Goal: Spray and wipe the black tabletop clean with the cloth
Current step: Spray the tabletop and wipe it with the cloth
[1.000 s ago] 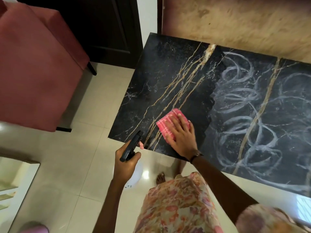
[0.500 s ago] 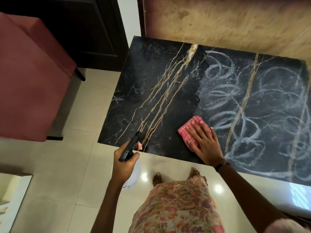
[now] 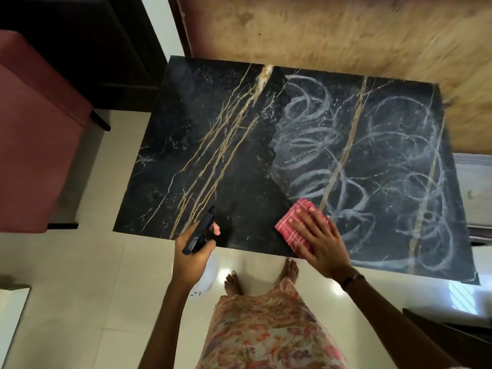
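Note:
The black marble tabletop has gold veins; its left half looks dark and clean, its right half carries white swirled smears. My right hand lies flat on a folded pink checked cloth near the table's front edge, at the boundary of the smeared area. My left hand grips a spray bottle with a black trigger head and a white body, held just off the front edge, nozzle pointing over the table.
A red upholstered chair stands to the left on the pale tiled floor. A wood-grain wall panel backs the table. My bare feet stand just below the front edge. Furniture edges show at the far right.
My right hand has slid the cloth rightward along the front edge, from the gold-veined left part to the smeared area. The left hand with the spray bottle has stayed put.

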`<state>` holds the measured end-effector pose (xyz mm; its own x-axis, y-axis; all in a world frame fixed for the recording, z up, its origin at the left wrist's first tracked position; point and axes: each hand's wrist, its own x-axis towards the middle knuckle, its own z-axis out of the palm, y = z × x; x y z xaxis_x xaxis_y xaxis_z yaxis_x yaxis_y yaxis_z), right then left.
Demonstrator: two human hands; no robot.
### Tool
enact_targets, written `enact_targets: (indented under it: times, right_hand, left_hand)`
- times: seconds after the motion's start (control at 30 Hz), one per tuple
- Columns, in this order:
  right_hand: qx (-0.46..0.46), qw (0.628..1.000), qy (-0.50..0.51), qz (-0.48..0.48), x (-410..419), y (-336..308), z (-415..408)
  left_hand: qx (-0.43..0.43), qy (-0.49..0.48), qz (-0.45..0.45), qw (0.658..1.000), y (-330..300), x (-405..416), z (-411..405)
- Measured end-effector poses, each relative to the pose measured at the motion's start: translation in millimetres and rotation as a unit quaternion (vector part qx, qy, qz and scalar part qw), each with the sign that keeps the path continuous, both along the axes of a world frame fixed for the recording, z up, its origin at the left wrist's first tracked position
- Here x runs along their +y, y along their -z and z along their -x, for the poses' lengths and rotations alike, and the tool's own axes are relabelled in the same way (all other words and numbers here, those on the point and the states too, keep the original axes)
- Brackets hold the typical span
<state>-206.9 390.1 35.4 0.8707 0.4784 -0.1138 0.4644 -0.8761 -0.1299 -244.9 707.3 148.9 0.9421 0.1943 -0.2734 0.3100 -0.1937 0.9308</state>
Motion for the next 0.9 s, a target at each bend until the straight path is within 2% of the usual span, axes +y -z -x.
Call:
enact_targets:
  times: [0.07,0.13,0.2,0.27,0.33,0.4,0.53,0.63,0.7,0.8,0.9]
  right_hand:
    - [0.010,0.997,0.072,-0.018,10.4,-1.9,-24.9]
    - [0.014,0.994,0.102,-0.035,41.3,0.3,-39.6]
    - [0.020,0.996,0.068,-0.047,64.0,4.4,-37.5]
    - [0.026,0.999,-0.010,-0.044,61.1,9.0,-15.6]
    - [0.033,0.996,-0.074,-0.033,31.9,7.2,9.8]
    - [0.017,0.995,-0.093,-0.030,-15.3,5.7,24.0]
    - [0.000,1.000,-0.013,-0.012,-96.5,1.2,-1.6]
    - [0.010,0.995,0.091,-0.027,-74.0,-2.8,-51.6]
    - [0.018,0.994,0.104,-0.039,-35.9,-0.4,-77.0]
    - [0.029,0.998,0.016,-0.057,5.7,1.1,-73.3]
    - [0.039,0.992,-0.110,-0.050,-16.0,0.3,-37.0]
  left_hand:
    - [0.006,-0.011,0.000,1.000,-1.3,-11.9,-1.2]
    - [0.009,-0.012,-0.001,1.000,-4.1,-24.3,-2.0]
    - [0.019,-0.015,-0.009,1.000,-5.1,-37.9,-3.8]
    - [0.037,-0.026,-0.011,0.999,-8.3,-51.4,-7.5]
    - [0.031,-0.032,-0.009,0.999,-10.1,-61.4,-10.9]
    - [0.011,-0.026,-0.012,1.000,-9.5,-68.9,-15.2]
    - [0.013,-0.045,-0.018,0.999,-12.7,-83.4,-23.9]
    - [0.025,-0.057,-0.016,0.998,-20.0,-100.8,-30.2]
    - [0.032,-0.076,-0.015,0.996,-22.5,-110.8,-34.1]
    - [0.020,-0.061,-0.018,0.998,-12.8,-117.1,-40.9]
    - [0.003,-0.057,-0.016,0.998,-5.3,-119.0,-46.7]
